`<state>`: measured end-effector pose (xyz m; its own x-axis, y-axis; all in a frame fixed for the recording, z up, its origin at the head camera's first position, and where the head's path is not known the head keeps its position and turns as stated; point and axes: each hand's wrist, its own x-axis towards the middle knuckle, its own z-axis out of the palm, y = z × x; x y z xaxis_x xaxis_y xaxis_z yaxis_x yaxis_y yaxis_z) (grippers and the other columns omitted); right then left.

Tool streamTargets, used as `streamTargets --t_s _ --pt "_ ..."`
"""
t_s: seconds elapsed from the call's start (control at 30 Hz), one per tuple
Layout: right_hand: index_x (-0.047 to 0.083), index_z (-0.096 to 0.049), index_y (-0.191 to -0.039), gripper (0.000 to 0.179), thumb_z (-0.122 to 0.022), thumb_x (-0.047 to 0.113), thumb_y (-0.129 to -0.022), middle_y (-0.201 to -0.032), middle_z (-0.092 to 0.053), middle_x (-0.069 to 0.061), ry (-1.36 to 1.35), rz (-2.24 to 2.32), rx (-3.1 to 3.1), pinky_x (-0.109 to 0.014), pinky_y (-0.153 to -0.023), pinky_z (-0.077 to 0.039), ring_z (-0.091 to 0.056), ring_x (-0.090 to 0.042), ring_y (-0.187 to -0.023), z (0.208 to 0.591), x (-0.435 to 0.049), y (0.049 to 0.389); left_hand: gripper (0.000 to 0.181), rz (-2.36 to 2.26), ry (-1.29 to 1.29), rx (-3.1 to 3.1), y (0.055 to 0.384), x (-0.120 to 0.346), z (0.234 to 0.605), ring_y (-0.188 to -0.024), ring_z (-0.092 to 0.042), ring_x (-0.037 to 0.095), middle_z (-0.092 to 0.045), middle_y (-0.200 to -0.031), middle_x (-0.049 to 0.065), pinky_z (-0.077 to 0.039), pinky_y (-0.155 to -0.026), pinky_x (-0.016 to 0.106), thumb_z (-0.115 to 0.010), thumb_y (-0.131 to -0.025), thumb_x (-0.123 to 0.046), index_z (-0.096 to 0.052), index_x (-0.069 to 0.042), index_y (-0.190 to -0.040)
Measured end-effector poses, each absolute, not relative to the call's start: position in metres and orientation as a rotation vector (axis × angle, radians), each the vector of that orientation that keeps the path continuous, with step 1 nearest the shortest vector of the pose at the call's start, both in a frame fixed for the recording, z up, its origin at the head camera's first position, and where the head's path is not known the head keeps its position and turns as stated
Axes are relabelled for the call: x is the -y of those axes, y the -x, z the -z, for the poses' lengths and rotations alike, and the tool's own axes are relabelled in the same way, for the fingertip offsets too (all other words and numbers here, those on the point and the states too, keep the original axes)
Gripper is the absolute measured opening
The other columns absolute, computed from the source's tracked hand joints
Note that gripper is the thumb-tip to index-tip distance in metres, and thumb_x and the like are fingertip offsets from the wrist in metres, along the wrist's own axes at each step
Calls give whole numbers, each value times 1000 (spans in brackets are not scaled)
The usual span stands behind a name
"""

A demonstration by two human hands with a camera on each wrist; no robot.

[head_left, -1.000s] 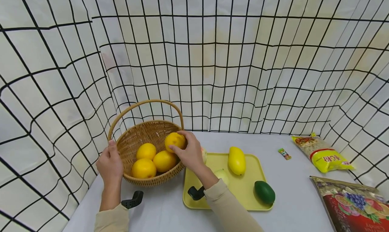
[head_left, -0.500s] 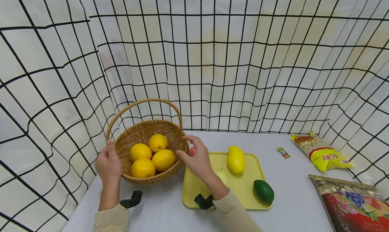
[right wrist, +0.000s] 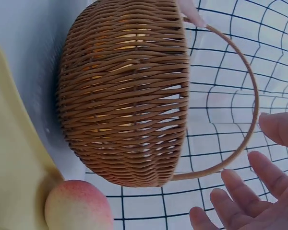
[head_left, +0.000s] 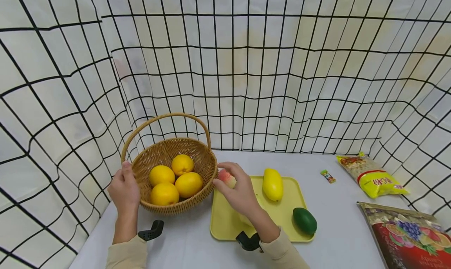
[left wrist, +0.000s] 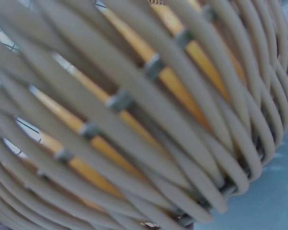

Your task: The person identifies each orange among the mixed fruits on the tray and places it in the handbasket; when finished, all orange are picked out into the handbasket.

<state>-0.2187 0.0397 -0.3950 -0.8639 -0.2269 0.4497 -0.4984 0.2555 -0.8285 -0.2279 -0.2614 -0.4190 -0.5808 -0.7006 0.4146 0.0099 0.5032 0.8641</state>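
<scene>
A wicker basket (head_left: 169, 206) with a tall arched handle stands tilted toward me on the left. Several yellow-orange oranges (head_left: 164, 194) lie inside it. My left hand (head_left: 125, 186) grips the basket's left rim at the foot of the handle. Just right of the basket, my right hand (head_left: 241, 190) holds nothing, its fingers spread. A pink and cream peach (head_left: 226, 177) shows between its thumb and forefinger; the right wrist view has the peach (right wrist: 79, 206) below the outstretched fingers (right wrist: 245, 191). Woven strands of the basket (left wrist: 134, 105) fill the left wrist view, with orange peel behind the gaps.
A yellow tray (head_left: 222, 228) beside the basket bears a yellow mango (head_left: 273, 184) and a dark green avocado (head_left: 304, 221). Farther right lie a small snack packet (head_left: 328, 176), a yellow food bag (head_left: 371, 177) and a red fruit-printed bag (head_left: 412, 235). Black-gridded white cloth walls surround the table.
My right hand has let go of an orange, which now rests with the others in the basket. It has then drawn back rightward over the peach. My left hand keeps its grip.
</scene>
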Motion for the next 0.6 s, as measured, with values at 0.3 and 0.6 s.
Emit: streamTargets --t_s 0.3,0.6 --pt "18 -63 -124 34 -72 17 -91 -128 -59 4 -711 -1600 2277 -46 -104 -41 -53 -18 -122 385 -59 215 60 1189 -538 1959 226 260 417 -71 -45 25 -51 -70 15 -30 -62 35 -35 -104 -50 -60 2 -89" --pt "11 -61 -126 35 -69 11 -92 -130 -58 -5 -619 -1577 2196 -42 -105 -40 -54 -25 -119 370 -93 223 37 1279 -458 1771 222 255 398 -109 -57 26 -62 -115 15 -43 -92 35 -46 -101 -43 -55 -8 -104"
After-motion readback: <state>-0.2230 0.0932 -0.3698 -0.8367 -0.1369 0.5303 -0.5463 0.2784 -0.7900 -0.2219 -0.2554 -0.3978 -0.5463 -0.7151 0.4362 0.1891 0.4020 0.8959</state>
